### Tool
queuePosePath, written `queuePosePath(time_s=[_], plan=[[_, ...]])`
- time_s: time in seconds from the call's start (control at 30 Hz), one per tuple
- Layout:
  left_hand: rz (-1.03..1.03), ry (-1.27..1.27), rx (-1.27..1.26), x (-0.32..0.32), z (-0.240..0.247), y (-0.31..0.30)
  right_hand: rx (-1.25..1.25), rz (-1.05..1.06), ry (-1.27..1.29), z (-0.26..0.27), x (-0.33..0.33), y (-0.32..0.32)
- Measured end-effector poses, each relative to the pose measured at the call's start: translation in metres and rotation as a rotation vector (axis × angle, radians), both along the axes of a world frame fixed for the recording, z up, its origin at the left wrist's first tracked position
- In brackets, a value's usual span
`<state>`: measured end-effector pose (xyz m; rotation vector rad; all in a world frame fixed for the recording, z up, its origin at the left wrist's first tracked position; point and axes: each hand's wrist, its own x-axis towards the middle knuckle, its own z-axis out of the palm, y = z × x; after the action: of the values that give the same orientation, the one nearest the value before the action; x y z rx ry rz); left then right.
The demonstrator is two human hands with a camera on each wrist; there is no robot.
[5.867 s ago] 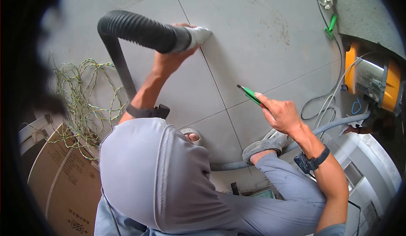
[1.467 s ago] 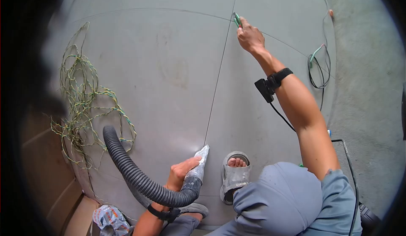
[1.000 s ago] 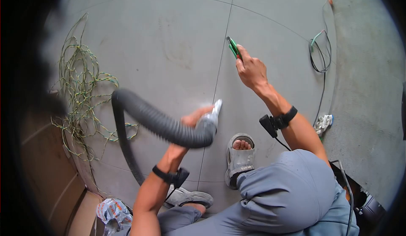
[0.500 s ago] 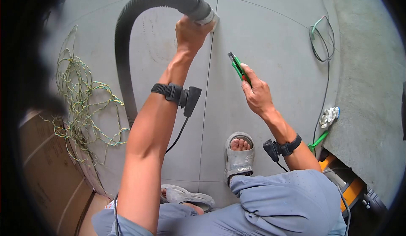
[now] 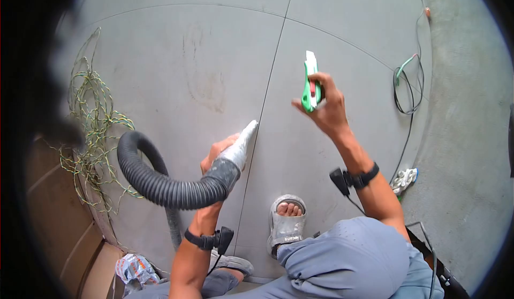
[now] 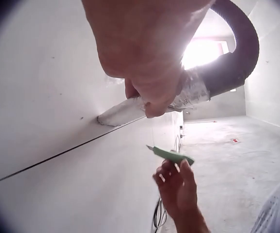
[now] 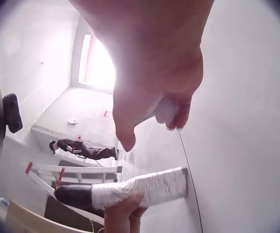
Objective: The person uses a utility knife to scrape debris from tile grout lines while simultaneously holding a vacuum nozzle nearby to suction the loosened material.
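Observation:
My left hand (image 5: 217, 150) grips the silver-taped nozzle (image 5: 241, 145) of a ribbed black vacuum hose (image 5: 170, 193). The nozzle's tip lies at a dark joint line (image 5: 267, 79) between floor tiles, and the left wrist view shows that tip (image 6: 103, 119) right at the floor beside the line. Farther right, my right hand (image 5: 331, 109) holds a green utility knife (image 5: 311, 87) up off the floor, blade end pointing away from me and thumb sticking out to the left. In the right wrist view the hand (image 7: 154, 92) hides most of the knife.
Tangled yellow-green wire (image 5: 96, 133) lies on the left, near cardboard (image 5: 59, 208) and a crumpled plastic bag (image 5: 135, 269). At right are a coiled black cable (image 5: 409, 98) and a white glove (image 5: 405, 178). A ladder (image 7: 81, 170) and a person in dark clothes (image 7: 86, 149) appear behind.
Since half a second ago, my left hand has drawn the nozzle back toward me along the joint. My right hand has turned the knife over in its fingers. Earlier, that hand reached farther forward along the joint.

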<state>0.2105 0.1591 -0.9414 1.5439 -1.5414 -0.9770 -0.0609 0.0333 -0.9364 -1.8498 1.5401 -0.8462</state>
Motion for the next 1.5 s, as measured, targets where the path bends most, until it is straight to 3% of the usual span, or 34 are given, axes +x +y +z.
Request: queuePosePath(time_s=[0.1,0.17,0.23,0.37,0.4,0.5,0.57,0.63,0.77,0.93,1.03,1.13,1.23,1.33,1.5], plan=[[0.017,0.088,0.012,-0.004,-0.003,-0.005,-0.265,0.040,0.136,-0.026,0.002,-0.064],[-0.006,-0.015,-0.056,-0.008,-0.010,-0.025,-0.268,0.055,0.185,-0.036,0.003,-0.095],[0.032,0.112,-0.111,-0.013,-0.027,-0.051,-0.274,0.065,0.234,-0.044,0.004,-0.118],[0.177,0.370,-0.069,-0.022,-0.025,-0.101,-0.232,-0.009,0.241,-0.045,0.003,-0.136],[0.193,0.224,-0.186,-0.023,-0.025,-0.112,-0.217,0.010,0.273,-0.043,0.003,-0.137],[0.251,0.386,0.006,-0.023,-0.017,-0.120,-0.215,0.061,0.330,-0.038,0.003,-0.144],[0.294,0.371,-0.021,-0.022,-0.018,-0.125,-0.222,0.091,0.347,-0.037,0.003,-0.148],[0.322,0.307,-0.121,-0.021,-0.005,-0.140,-0.396,0.182,0.374,-0.039,0.003,-0.149],[0.334,0.301,-0.201,-0.016,0.017,-0.177,-0.329,0.219,0.418,-0.032,0.007,-0.138],[0.358,0.415,-0.153,0.025,0.024,-0.157,-0.266,0.316,0.504,-0.033,0.019,-0.097],[0.366,0.377,-0.110,0.046,0.034,-0.127,-0.427,0.455,0.469,-0.029,0.032,-0.034],[0.348,0.334,-0.024,0.055,0.041,-0.105,-0.389,0.618,0.406,-0.027,0.036,0.046],[0.271,0.302,-0.007,0.056,0.049,-0.092,-0.177,0.696,0.319,-0.010,0.051,0.114],[0.181,0.158,-0.075,0.062,0.048,-0.088,-0.140,0.623,0.240,-0.006,0.046,0.110],[0.193,0.253,0.004,0.072,0.053,-0.082,-0.306,0.452,0.338,-0.013,0.039,0.054]])
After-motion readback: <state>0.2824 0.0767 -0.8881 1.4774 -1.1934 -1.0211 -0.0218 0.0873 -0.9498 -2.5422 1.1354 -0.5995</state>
